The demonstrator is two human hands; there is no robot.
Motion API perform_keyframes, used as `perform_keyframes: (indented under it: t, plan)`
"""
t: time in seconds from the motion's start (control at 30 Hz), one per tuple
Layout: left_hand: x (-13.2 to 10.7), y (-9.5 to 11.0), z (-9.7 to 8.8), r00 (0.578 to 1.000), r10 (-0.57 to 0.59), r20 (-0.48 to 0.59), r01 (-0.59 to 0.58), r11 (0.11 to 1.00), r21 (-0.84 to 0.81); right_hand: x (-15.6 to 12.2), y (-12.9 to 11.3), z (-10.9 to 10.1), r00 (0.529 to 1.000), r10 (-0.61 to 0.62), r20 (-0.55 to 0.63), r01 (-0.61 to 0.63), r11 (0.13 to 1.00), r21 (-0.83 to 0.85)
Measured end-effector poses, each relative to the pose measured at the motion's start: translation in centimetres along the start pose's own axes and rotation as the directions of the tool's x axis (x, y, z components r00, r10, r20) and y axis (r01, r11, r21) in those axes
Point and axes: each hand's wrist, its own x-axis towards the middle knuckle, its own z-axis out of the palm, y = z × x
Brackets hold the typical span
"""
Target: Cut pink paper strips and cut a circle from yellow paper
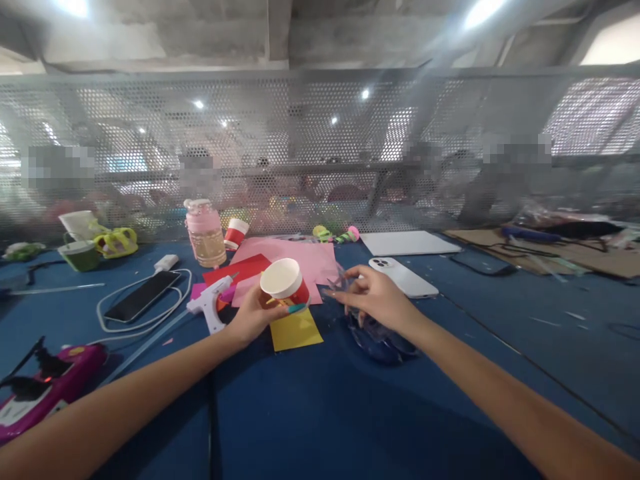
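A red and white paper cup (283,279) is in my left hand (255,313), tilted a little so its pale rim faces up. My fingers wrap round its lower side. Under it lies a yellow paper square (297,332). To the right, my right hand (377,297) has its fingers bent around something thin and see-through that I cannot make out. Just below that hand is a dark blue, shiny, crumpled-looking thing (383,347), partly covered by it. A white glue gun (213,303) rests left of the cup, beside red paper (245,267) and pink paper (315,260).
At left are a black phone (143,297) with a white cable and a purple power strip (60,387). A pink bottle (206,233) and another paper cup (236,233) stand behind. A white phone (405,277) and cardboard (550,250) lie right. A perforated screen (310,147) borders the back.
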Motion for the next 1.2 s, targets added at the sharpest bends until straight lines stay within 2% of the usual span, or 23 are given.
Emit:
perform_keyframes:
  t: [0.13,0.27,0.43,0.6,0.7,0.8,0.9,1.2]
  plan:
    - [0.3,-0.2,-0.1,0.998,0.061,-0.030,-0.061,0.998,0.008,-1.0,0.8,2.9,1.000,0.001,0.006,-0.001,0.999,0.038]
    - [0.5,-0.5,-0.2,0.998,0.068,-0.017,-0.067,0.997,0.039,-1.5,1.8,4.4,0.999,0.000,0.050,-0.008,0.989,0.146]
    - [0.6,-0.4,-0.1,0.998,0.049,-0.036,-0.045,0.992,0.115,-1.3,2.9,4.7,0.998,-0.051,-0.049,0.057,0.989,0.135]
    - [0.5,0.6,0.5,0.988,0.155,0.019,-0.155,0.951,0.266,-1.5,2.7,5.1,0.995,-0.083,-0.053,0.094,0.961,0.259]
    - [0.3,1.2,0.7,0.984,0.179,0.011,-0.172,0.930,0.323,-2.0,2.2,5.4,0.993,-0.120,-0.017,0.120,0.947,0.297]
    - [0.1,1.5,0.8,0.984,0.176,-0.001,-0.165,0.928,0.335,-2.4,1.9,5.5,0.987,-0.162,0.019,0.149,0.944,0.296]
    - [0.0,1.6,0.8,0.986,0.163,-0.023,-0.146,0.931,0.335,-2.5,1.9,5.5,0.981,-0.193,0.005,0.184,0.940,0.289]
    - [0.0,1.4,0.8,0.982,0.189,-0.004,-0.181,0.945,0.274,-2.7,1.8,5.8,0.977,-0.211,0.027,0.186,0.908,0.375]
